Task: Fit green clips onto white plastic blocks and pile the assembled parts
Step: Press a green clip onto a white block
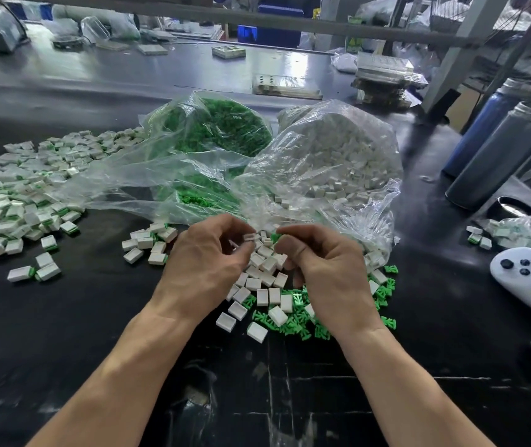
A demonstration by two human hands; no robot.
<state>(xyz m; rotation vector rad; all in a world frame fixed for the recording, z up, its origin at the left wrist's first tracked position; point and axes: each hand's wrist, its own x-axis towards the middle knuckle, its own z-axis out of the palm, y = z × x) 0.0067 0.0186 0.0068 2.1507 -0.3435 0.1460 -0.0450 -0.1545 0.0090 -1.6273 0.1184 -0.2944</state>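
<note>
While our left hand [206,256] pinches a white block [250,237] and our right hand [319,262] pinches a green clip [275,237] mid-table above loose parts, misalignment could pop the clip away; assembled pile [15,195] sits at left edge.

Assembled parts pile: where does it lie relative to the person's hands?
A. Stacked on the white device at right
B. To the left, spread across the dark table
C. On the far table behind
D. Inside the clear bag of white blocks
B: the assembled parts, white blocks with green edges, spread over the dark table left of the left hand and right hand.
</note>
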